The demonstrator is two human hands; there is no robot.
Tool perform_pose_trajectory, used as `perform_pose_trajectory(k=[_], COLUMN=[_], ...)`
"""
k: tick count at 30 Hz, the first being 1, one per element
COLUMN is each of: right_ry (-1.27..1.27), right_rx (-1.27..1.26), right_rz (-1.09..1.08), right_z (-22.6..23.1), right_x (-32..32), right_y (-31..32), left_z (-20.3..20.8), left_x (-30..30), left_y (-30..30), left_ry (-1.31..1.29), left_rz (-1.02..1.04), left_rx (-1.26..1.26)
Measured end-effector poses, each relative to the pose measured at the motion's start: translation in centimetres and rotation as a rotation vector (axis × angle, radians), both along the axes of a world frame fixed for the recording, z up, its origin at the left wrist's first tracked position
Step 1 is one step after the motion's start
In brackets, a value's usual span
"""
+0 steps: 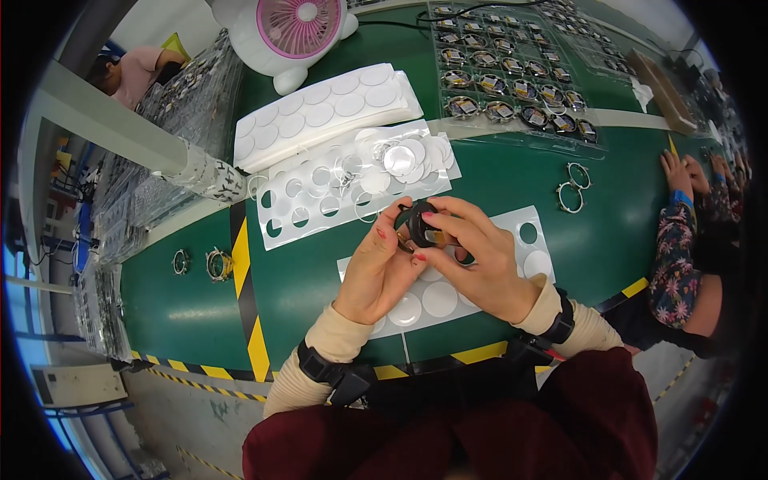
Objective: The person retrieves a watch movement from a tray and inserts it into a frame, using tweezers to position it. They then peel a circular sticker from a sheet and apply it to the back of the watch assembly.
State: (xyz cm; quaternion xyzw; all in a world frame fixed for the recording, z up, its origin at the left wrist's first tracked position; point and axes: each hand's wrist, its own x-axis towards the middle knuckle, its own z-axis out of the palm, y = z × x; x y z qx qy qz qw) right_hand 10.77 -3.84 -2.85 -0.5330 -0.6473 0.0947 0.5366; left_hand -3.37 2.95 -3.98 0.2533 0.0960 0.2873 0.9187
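My left hand (pixel 374 268) and my right hand (pixel 480 252) meet above the green table (pixel 200 296), and together they pinch a small black coil ring (pixel 418 224) with a gold-coloured part on its side. Fingertips of both hands touch the ring. Under my hands lies a white sheet of round stickers (pixel 440 300), with some circles peeled away. Farther back is another punched-out white sheet (pixel 320 200) with loose clear discs piled on it.
A stack of white sticker sheets (pixel 320 108) and a pink-and-white desk fan (pixel 292 36) stand at the back. Clear trays of finished coils (pixel 512 76) fill the back right. Wire rings (pixel 572 188) and small coils (pixel 216 262) lie loose. Another person's hand (pixel 676 172) rests at right.
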Motion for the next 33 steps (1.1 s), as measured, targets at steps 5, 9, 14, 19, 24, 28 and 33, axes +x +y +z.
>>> perform_pose_trajectory(k=[5, 9, 14, 19, 24, 28, 33], right_ry=[-0.105, -0.170, -0.292, -0.274, -0.266, -0.284, -0.292], right_rx=[0.052, 0.066, 0.080, 0.101, 0.130, 0.125, 0.129], right_rz=[-0.011, -0.005, -0.042, -0.032, -0.021, -0.015, -0.024], right_z=[0.2, 0.9, 1.2, 1.1, 1.1, 1.0, 0.9], right_x=[0.4, 0.6, 0.6, 0.5, 0.5, 0.6, 0.6], right_y=[-0.2, -0.6, -0.8, -0.8, -0.8, -0.8, -0.9], left_z=[-0.1, 0.5, 0.5, 0.6, 0.3, 0.5, 0.5], left_x=[-0.1, -0.1, -0.3, -0.4, -0.6, -0.6, -0.6], left_y=[0.1, -0.1, -0.1, -0.1, 0.0, -0.1, -0.1], left_ry=[0.023, 0.059, 0.108, 0.156, 0.180, 0.186, 0.189], left_rz=[-0.011, -0.001, 0.014, 0.023, 0.027, 0.023, 0.007], left_rx=[-0.023, 0.017, 0.051, 0.046, 0.048, 0.032, 0.024])
